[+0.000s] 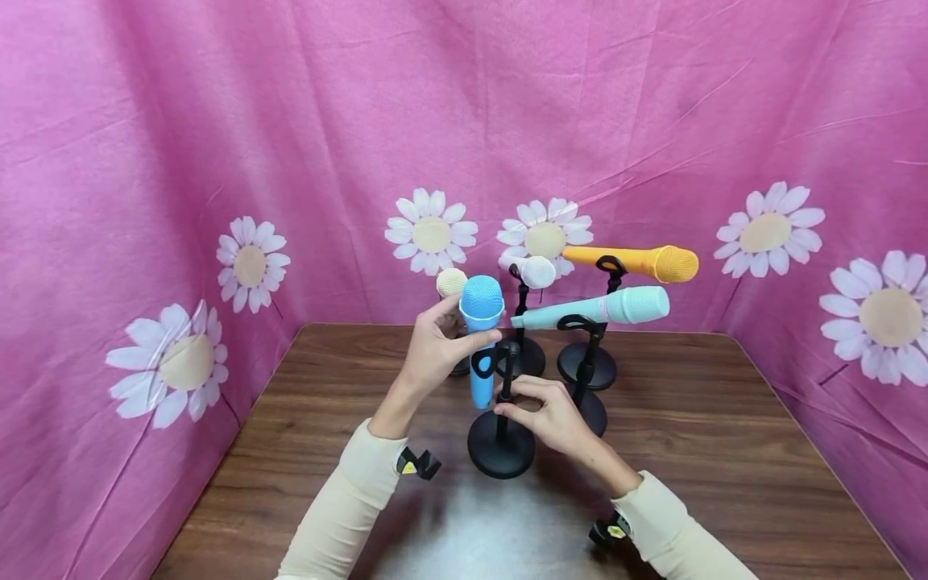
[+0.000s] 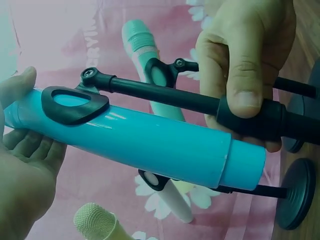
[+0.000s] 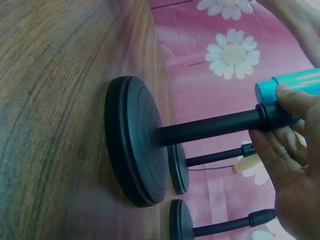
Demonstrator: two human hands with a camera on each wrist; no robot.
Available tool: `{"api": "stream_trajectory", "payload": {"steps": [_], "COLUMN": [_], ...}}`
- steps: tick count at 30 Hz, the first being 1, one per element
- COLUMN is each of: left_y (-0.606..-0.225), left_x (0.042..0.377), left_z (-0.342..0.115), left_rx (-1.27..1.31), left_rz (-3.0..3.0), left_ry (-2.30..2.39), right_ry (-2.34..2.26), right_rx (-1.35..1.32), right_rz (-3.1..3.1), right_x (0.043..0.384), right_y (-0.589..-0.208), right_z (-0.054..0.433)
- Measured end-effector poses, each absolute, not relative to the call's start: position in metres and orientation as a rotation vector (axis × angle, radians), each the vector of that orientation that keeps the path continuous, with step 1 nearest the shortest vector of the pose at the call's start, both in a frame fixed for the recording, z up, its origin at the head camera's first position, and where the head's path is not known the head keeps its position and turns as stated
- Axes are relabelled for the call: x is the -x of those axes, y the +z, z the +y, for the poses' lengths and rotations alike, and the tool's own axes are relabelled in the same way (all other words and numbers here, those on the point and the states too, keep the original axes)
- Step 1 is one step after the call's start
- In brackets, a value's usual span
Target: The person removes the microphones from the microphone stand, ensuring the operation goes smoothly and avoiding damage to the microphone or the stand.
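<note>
A blue microphone (image 1: 482, 302) sits in the clip (image 2: 75, 104) of a black stand, its head up and its tail slanting down beside the pole. My left hand (image 1: 432, 348) holds it just below the mesh head, thumb on one side and fingers on the other. Lower down, my right hand (image 1: 547, 415) pinches the collar (image 2: 252, 116) of the stand's pole between thumb and fingers. The stand's round black base (image 3: 137, 142) is low over the wooden table; whether it touches is hard to tell.
Behind and to the right, a mint microphone (image 1: 594, 310), an orange one (image 1: 631, 261) and a white one (image 1: 538, 272) rest on black stands. A cream microphone (image 1: 451, 282) shows past my left hand. Pink flowered cloth (image 1: 464, 121) surrounds the wooden table (image 1: 725, 451).
</note>
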State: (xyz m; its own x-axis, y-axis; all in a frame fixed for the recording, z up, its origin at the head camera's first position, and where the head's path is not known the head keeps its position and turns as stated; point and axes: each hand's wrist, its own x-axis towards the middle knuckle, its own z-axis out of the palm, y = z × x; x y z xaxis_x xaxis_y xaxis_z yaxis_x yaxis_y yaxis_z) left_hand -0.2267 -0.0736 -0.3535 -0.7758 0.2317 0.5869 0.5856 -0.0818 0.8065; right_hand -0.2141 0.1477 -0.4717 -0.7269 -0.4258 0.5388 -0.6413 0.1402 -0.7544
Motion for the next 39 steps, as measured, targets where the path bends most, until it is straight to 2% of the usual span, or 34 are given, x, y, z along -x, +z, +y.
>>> {"api": "stream_trajectory", "payload": {"steps": [26,39], "left_y": [-0.358,-0.372], "left_x": [0.226,0.225], "left_z": [-0.074,-0.072], "left_rx": [0.939,0.898], "left_rz": [-1.898,-1.866], "left_ry": [-1.986,-2.021], "right_ry": [1.670,1.467], "right_rx": [-0.878,-0.889], "right_rz": [-2.353,-2.252], "right_x": [0.209,0.209], "right_y": [-0.468,-0.470], "right_z": [0.146,0.144]}}
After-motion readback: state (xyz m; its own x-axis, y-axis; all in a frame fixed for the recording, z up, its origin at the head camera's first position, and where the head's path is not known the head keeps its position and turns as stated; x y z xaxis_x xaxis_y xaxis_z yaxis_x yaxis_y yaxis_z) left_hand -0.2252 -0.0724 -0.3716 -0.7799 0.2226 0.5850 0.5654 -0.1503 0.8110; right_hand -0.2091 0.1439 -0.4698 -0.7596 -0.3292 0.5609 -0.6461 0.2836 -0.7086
